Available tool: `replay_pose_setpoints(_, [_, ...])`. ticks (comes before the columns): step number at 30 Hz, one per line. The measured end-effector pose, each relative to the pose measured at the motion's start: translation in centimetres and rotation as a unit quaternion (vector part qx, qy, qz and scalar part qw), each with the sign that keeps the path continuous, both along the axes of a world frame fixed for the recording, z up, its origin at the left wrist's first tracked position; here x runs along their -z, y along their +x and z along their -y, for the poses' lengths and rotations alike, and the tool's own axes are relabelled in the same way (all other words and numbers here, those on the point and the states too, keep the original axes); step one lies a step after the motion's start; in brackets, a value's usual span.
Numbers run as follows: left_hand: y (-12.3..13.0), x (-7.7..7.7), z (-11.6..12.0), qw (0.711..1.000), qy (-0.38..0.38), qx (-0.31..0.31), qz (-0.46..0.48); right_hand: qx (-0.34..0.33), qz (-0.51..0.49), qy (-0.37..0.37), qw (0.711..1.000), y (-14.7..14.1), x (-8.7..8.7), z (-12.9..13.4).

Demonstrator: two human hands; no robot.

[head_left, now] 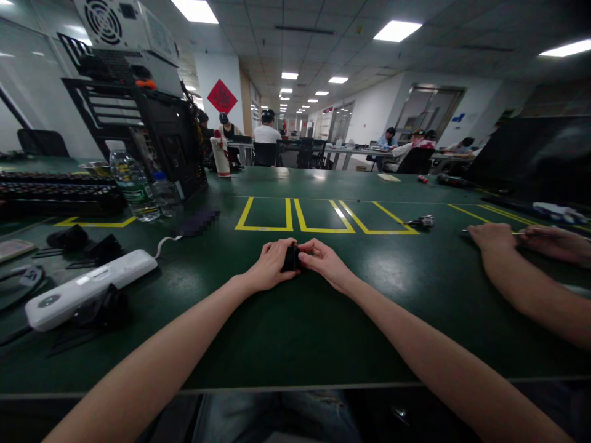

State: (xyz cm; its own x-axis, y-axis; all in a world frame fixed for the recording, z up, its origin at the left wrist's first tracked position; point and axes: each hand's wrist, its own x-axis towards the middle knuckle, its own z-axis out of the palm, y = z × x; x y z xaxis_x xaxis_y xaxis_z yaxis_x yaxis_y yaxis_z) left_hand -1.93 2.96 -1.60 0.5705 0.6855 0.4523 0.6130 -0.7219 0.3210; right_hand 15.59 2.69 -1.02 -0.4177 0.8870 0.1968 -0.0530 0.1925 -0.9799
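Note:
A small black object (291, 258) stands on the green table (295, 332) in the middle of the view, just in front of the yellow tape outlines. My left hand (273, 264) is closed round its left side, the thumb low at the front and the fingers over the top. From the right, my right hand (323, 261) grips it with bent fingers and thumb at its edge. Both hands partly cover the object, so its full shape is hidden.
White power strip (92, 289), black devices (104, 307), water bottle (133, 184) and computer case (170, 135) at left. A metal tool (422, 221) lies right of centre. At right, another person's hands (494, 237) hold a thin rod. People sit at far desks.

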Motion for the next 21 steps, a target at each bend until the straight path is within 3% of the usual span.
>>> replay_pose_setpoints(8, [0.06, 0.14, -0.06, 1.000, 0.000, -0.005, 0.007, 0.009, 0.001, -0.049, 0.999, -0.04, 0.52, -0.70])
replay_pose_setpoints(14, [-0.03, 0.21, -0.18, 1.000, -0.001, -0.001, 0.006, -0.006, 0.007, 0.011, 1.000, 0.12, -0.02, -0.01])
replay_pose_setpoints(21, [0.12, 0.10, -0.02, 1.000, 0.003, -0.003, 0.004, 0.009, -0.007, -0.030, 0.999, -0.04, 0.10, 0.05])
